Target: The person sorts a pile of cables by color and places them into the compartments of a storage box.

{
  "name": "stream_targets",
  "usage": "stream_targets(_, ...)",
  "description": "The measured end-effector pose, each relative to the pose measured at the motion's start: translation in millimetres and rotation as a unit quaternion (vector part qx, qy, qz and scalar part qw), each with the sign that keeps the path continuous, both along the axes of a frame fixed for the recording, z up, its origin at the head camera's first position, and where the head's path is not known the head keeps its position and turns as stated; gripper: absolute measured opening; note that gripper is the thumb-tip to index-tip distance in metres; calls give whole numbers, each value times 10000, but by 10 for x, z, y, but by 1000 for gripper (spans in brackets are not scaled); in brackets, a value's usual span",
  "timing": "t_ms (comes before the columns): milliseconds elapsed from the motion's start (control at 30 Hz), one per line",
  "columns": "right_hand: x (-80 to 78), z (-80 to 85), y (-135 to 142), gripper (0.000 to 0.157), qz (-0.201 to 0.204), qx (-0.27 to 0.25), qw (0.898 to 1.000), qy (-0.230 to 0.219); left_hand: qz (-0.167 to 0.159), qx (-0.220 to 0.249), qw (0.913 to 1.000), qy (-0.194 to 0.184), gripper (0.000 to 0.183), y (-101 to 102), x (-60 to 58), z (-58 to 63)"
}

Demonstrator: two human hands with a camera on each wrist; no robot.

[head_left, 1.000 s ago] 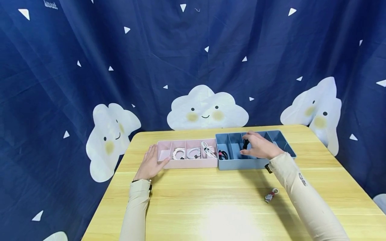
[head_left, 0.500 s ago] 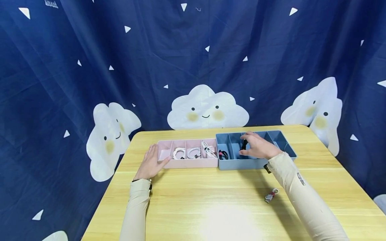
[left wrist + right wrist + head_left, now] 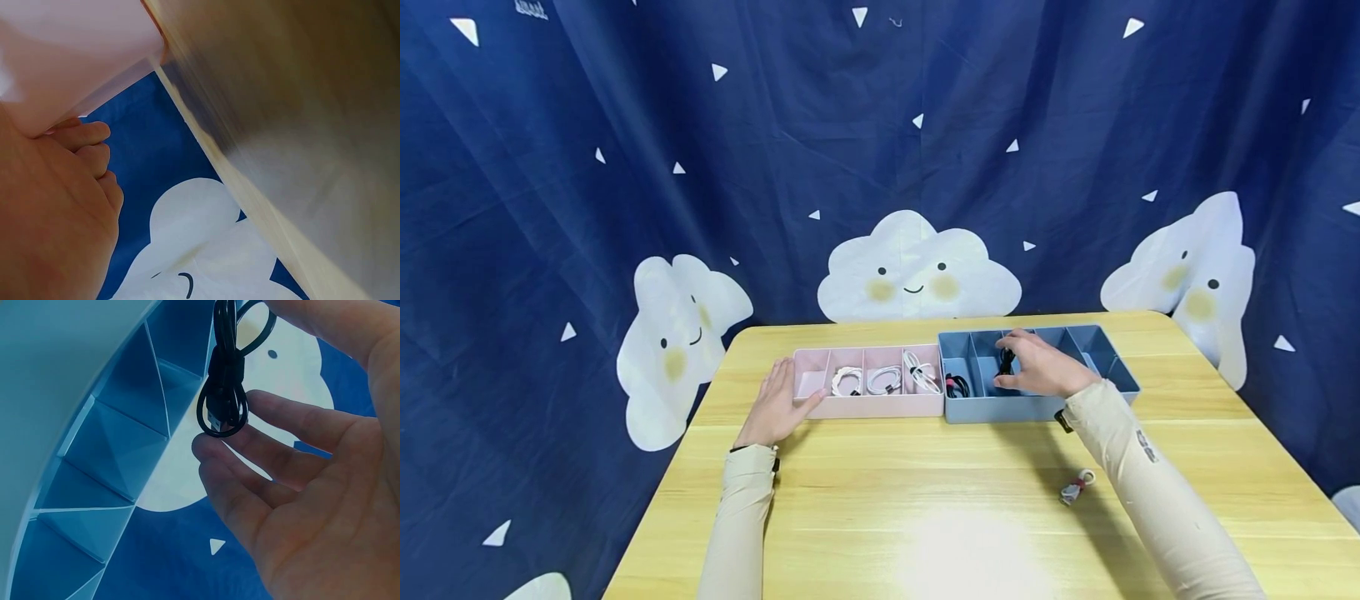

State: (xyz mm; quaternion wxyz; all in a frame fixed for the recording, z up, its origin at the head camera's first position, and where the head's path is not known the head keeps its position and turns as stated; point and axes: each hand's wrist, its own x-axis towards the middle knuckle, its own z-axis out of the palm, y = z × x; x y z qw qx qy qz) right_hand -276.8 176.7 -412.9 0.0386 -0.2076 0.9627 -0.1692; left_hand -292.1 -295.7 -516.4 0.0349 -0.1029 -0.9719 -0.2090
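Observation:
At the left end of the pink divided box (image 3: 880,407), my left hand (image 3: 769,408) rests against the wall with straight fingers, thumb at the front corner. The left wrist view shows its fingers (image 3: 94,134) beside the pink wall. Over the blue divided box (image 3: 1022,410), my right hand (image 3: 1047,365) holds a bundled black USB cable (image 3: 226,369) between thumb and fingers, above the second compartment from the left. The cable's metal plug shows at its lower loop. Another black cable (image 3: 957,386) with a red tie lies in the blue box's leftmost compartment.
Coiled white cables (image 3: 847,381) lie in three of the pink box's compartments. A small white cable (image 3: 1077,487) with a red tie lies on the wooden table (image 3: 880,500), near my right forearm. A dark blue curtain (image 3: 760,125) hangs behind the table.
My right hand has shifted slightly left with the black cable over the blue box. My left hand stays against the pink box.

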Motion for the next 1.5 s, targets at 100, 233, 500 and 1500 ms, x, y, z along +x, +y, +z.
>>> stream_targets(100,1,-2,-10,66,-16,-8,10000,-15,11,14,10000,4,109,0,1,-2)
stream_targets(233,1,-11,-25,66,2,-11,10000,2,22,-22,10000,26,110,1,-5,-5)
stream_targets(500,-4,-38,-40,65,63,-24,10000,47,6,-16,10000,63,109,-1,-14,-15)
stream_targets(1500,-20,-100,-96,67,96,19,9999,35,35,-25,10000,50,108,9,-1,-3)
